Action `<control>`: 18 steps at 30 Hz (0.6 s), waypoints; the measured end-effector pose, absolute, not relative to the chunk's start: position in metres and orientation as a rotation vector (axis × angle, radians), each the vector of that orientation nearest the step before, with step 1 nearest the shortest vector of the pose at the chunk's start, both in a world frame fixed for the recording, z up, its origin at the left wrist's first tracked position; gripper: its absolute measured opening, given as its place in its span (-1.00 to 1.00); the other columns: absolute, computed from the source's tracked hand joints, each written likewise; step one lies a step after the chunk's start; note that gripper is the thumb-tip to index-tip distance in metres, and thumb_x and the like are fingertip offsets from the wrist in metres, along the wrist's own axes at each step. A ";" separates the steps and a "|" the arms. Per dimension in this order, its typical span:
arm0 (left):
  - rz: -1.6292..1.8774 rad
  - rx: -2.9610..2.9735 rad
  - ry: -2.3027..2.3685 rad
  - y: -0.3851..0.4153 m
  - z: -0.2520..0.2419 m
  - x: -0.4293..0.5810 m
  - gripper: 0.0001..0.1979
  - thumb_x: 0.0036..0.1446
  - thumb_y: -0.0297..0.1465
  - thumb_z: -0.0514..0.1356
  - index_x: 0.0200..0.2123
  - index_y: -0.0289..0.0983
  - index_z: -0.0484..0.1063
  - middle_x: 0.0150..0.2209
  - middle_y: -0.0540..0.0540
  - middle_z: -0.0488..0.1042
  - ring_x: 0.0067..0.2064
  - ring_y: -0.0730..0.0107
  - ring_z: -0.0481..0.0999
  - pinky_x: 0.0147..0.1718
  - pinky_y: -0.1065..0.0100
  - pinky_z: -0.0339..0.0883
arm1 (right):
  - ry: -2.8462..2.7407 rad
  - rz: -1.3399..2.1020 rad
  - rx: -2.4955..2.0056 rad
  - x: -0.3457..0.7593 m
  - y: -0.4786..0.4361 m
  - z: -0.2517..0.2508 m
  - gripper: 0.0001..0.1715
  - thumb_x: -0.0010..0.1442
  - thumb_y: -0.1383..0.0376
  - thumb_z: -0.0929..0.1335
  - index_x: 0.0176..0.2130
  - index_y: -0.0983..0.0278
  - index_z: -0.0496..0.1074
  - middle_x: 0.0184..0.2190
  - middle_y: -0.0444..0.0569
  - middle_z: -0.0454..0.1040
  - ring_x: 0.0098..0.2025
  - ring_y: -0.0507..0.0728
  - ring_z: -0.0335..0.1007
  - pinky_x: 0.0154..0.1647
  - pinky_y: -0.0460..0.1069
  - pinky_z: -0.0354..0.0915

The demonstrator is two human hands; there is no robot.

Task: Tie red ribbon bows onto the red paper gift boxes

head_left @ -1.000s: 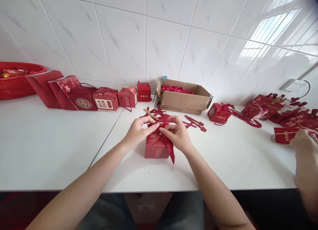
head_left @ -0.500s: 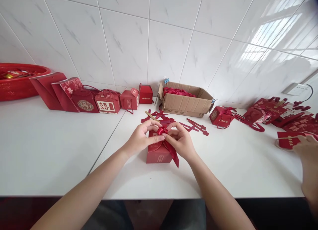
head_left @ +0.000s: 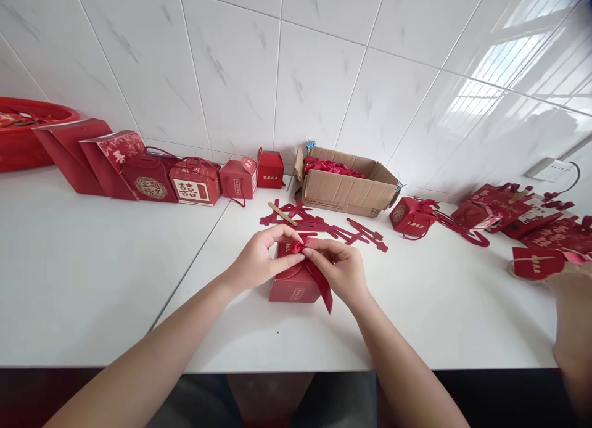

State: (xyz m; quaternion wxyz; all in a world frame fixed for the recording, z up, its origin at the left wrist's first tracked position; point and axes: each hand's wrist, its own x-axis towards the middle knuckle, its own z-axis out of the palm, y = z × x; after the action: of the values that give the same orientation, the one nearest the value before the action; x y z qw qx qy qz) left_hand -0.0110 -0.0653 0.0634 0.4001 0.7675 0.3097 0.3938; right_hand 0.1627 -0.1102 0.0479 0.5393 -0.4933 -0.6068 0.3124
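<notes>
A red gift box (head_left: 291, 287) with pale printing stands on the white table in front of me. Across its top lies a shiny red ribbon (head_left: 322, 287), gathered into a small loop or bow, with one tail hanging down the front right. My left hand (head_left: 261, 255) pinches the ribbon's loop from the left between thumb and forefinger. From the right, my right hand (head_left: 340, 269) pinches the ribbon close beside it, fingers bent. The fingertips of both hands almost meet over the box lid and partly hide the knot.
Behind the box lie flat dark-red strips (head_left: 333, 230) and a gold strip (head_left: 281, 213). A cardboard box (head_left: 349, 193) of red ribbons stands by the tiled wall. Finished red boxes (head_left: 197, 182) line the left; a red basin (head_left: 32, 141) is beyond. Another person's hand (head_left: 573, 292) is far right.
My right fingers have closed in tighter on the ribbon and the loop looks smaller. The view has shifted slightly. At far right, the other person's hand has moved a little with a red box.
</notes>
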 end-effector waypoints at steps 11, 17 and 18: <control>1.145 2.065 0.898 -0.066 0.057 -0.006 -0.93 0.06 -0.48 0.18 -0.33 -0.25 0.42 -0.30 -0.03 0.48 -0.22 0.35 0.48 -0.17 0.30 0.36 | -1.601 0.230 -1.150 0.159 -0.111 0.046 -0.90 0.10 0.32 0.43 -0.32 0.19 0.61 -0.33 -0.01 0.52 -0.37 0.07 0.43 -0.43 -0.03 0.41; 1.139 2.027 0.905 -0.066 0.058 -0.005 -0.90 0.06 -0.47 0.19 -0.29 -0.26 0.41 -0.27 -0.05 0.52 -0.20 0.33 0.52 -0.15 0.29 0.39 | -1.790 0.110 -1.146 0.165 -0.109 0.047 -0.86 0.16 0.31 0.41 -0.24 0.18 0.59 -0.33 -0.01 0.52 -0.35 0.09 0.43 -0.37 0.01 0.42; 1.141 2.037 0.918 -0.066 0.058 -0.005 -0.90 0.05 -0.48 0.20 -0.30 -0.26 0.42 -0.28 -0.05 0.52 -0.21 0.33 0.51 -0.16 0.28 0.39 | -1.802 0.073 -1.149 0.165 -0.108 0.047 -0.86 0.17 0.32 0.39 -0.26 0.18 0.58 -0.34 -0.01 0.52 -0.34 0.10 0.41 -0.36 0.02 0.41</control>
State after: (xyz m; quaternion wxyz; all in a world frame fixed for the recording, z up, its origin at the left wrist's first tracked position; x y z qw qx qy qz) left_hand -0.0047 -0.0659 0.0577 0.3110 0.7717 0.3477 0.4323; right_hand 0.1651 -0.1082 0.0472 0.4810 -0.4710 -0.7388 0.0300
